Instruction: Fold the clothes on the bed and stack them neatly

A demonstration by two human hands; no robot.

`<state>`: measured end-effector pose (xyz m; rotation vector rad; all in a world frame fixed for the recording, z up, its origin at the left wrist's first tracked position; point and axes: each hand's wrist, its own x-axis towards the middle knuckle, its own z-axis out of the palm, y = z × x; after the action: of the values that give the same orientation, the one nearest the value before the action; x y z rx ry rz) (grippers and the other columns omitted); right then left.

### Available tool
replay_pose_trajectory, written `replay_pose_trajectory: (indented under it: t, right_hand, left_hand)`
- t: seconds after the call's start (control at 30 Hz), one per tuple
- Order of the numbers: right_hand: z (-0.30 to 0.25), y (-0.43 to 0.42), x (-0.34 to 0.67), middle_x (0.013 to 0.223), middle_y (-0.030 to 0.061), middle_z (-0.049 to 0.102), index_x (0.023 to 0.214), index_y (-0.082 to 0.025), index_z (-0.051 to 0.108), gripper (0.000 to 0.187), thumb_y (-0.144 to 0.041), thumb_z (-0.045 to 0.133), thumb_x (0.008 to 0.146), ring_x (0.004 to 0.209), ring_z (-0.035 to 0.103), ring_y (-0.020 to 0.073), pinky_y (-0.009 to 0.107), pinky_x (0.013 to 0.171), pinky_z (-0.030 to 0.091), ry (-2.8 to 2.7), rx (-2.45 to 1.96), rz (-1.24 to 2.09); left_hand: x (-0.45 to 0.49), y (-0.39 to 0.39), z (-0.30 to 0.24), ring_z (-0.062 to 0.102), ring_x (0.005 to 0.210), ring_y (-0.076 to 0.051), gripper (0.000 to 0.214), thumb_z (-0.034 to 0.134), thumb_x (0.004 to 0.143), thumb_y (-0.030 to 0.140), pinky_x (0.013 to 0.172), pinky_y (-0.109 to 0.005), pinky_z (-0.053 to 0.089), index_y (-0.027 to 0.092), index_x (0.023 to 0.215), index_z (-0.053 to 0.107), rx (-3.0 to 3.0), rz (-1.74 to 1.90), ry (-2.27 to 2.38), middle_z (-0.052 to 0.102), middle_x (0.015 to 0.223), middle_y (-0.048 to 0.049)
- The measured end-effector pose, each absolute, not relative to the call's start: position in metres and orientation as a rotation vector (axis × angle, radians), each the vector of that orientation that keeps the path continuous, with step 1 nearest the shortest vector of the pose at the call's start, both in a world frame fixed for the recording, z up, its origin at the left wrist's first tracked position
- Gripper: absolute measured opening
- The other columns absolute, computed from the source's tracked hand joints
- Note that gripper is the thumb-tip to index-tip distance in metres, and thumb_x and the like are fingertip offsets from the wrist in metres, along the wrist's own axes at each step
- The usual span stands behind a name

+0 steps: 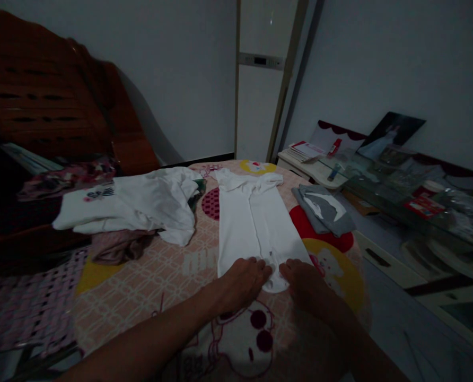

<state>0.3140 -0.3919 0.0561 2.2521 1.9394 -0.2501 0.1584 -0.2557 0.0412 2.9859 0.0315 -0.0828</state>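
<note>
A white short-sleeved shirt (242,223) lies lengthwise in front of me, its sides folded inward to the middle. Its sleeves and collar end point away from me. At the near hem, my left hand (246,278) has its fingers curled onto the cloth on the left side. Opposite it, my right hand (304,281) is closed on the hem's right corner. A small gap with bunched fabric shows between the two hands. Beneath the shirt is a round table with a patterned pink cloth (149,297).
Left of the shirt lies a loose pile of white clothes (141,204) over a brownish-pink garment (119,246). A folded grey garment (324,209) sits at the right. A wooden chair (49,101) stands far left, and a cluttered glass-topped cabinet (387,193) is at right.
</note>
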Motion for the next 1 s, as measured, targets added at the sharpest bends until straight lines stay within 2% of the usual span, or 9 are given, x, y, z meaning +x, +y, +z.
replay_pose_trajectory:
  t: [0.1, 0.27, 0.43, 0.57, 0.73, 0.8, 0.87, 0.93, 1.0]
  right_hand:
    - [0.057, -0.388, 0.318, 0.101, 0.0134, 0.067, 0.099, -0.016, 0.063, 0.034, 0.001, 0.047, 0.075, 0.092, 0.063, 0.0236, 0.030, 0.073, 0.041, 1.841, 2.294, -0.242]
    - [0.059, -0.397, 0.341, 0.103, 0.0125, 0.067, 0.094, -0.015, 0.065, 0.027, -0.003, 0.050, 0.076, 0.094, 0.062, 0.0234, 0.032, 0.079, 0.041, 1.829, 2.423, -0.280]
    - [0.075, -0.401, 0.364, 0.092, 0.0073, 0.067, 0.090, -0.017, 0.066, 0.022, -0.008, 0.049, 0.079, 0.086, 0.060, 0.0194, 0.028, 0.074, 0.038, 2.042, 2.508, -0.318]
    - [0.097, -0.372, 0.377, 0.092, 0.0082, 0.067, 0.090, -0.016, 0.067, 0.025, -0.007, 0.048, 0.077, 0.084, 0.059, 0.0190, 0.028, 0.075, 0.040, 2.118, 2.513, -0.154]
    - [0.116, -0.306, 0.391, 0.107, 0.0162, 0.065, 0.108, -0.010, 0.067, 0.034, -0.007, 0.044, 0.084, 0.105, 0.056, 0.0273, 0.038, 0.094, 0.041, 2.116, 2.528, 0.197]
    - [0.112, -0.288, 0.394, 0.113, 0.0168, 0.064, 0.113, -0.010, 0.066, 0.035, -0.009, 0.043, 0.086, 0.110, 0.054, 0.0281, 0.040, 0.100, 0.039, 2.181, 2.549, 0.278]
    - [0.100, -0.283, 0.395, 0.115, 0.0153, 0.064, 0.115, -0.012, 0.064, 0.034, -0.010, 0.045, 0.087, 0.111, 0.055, 0.0269, 0.040, 0.101, 0.039, 2.283, 2.536, 0.276]
    - [0.080, -0.288, 0.392, 0.112, 0.0133, 0.065, 0.113, -0.014, 0.064, 0.031, -0.012, 0.049, 0.087, 0.109, 0.056, 0.0250, 0.038, 0.098, 0.041, 2.388, 2.465, 0.195]
    - [0.057, -0.297, 0.385, 0.110, 0.0124, 0.065, 0.109, -0.014, 0.063, 0.026, -0.014, 0.055, 0.084, 0.106, 0.057, 0.0241, 0.037, 0.096, 0.042, 2.469, 2.350, 0.117]
  left_hand:
    - [0.160, -0.250, 0.050, 0.063, 0.090, -0.024, 0.022, 0.045, 0.091, 0.015, 0.071, -0.035, 0.051, 0.017, 0.111, 0.053, 2.973, -0.104, 0.092, 0.064, 0.105, -0.0112]
    - [0.153, -0.235, 0.062, 0.067, 0.093, -0.026, 0.031, 0.061, 0.081, 0.016, 0.074, -0.034, 0.052, 0.017, 0.112, 0.058, 2.903, -0.254, 0.160, 0.067, 0.108, -0.0111]
    - [0.140, -0.213, 0.069, 0.066, 0.104, -0.023, 0.044, 0.052, 0.085, 0.007, 0.090, -0.034, 0.050, 0.018, 0.127, 0.058, 2.797, -0.161, 0.076, 0.069, 0.117, -0.0099]
    - [0.150, -0.179, 0.084, 0.064, 0.111, -0.021, 0.049, 0.048, 0.084, 0.004, 0.096, -0.033, 0.048, 0.019, 0.131, 0.056, 2.815, -0.039, 0.117, 0.068, 0.123, -0.0097]
    - [0.185, -0.136, 0.104, 0.063, 0.109, -0.022, 0.046, 0.045, 0.084, 0.002, 0.092, -0.034, 0.048, 0.018, 0.125, 0.059, 2.930, 0.189, 0.530, 0.068, 0.118, -0.0112]
    - [0.191, -0.131, 0.104, 0.061, 0.110, -0.023, 0.043, 0.045, 0.087, 0.004, 0.093, -0.036, 0.047, 0.016, 0.126, 0.058, 2.934, 0.414, 0.663, 0.066, 0.120, -0.0131]
    - [0.189, -0.134, 0.098, 0.062, 0.108, -0.022, 0.035, 0.048, 0.089, 0.010, 0.094, -0.035, 0.047, 0.016, 0.122, 0.059, 2.891, 0.466, 0.586, 0.066, 0.117, -0.0119]
    - [0.181, -0.143, 0.086, 0.063, 0.104, -0.021, 0.030, 0.056, 0.088, 0.019, 0.093, -0.032, 0.047, 0.017, 0.118, 0.061, 2.838, 0.309, 0.420, 0.067, 0.114, -0.0088]
    - [0.171, -0.154, 0.072, 0.062, 0.106, -0.022, 0.038, 0.066, 0.083, 0.026, 0.093, -0.032, 0.047, 0.019, 0.120, 0.060, 2.825, 0.108, 0.307, 0.064, 0.118, -0.0081]
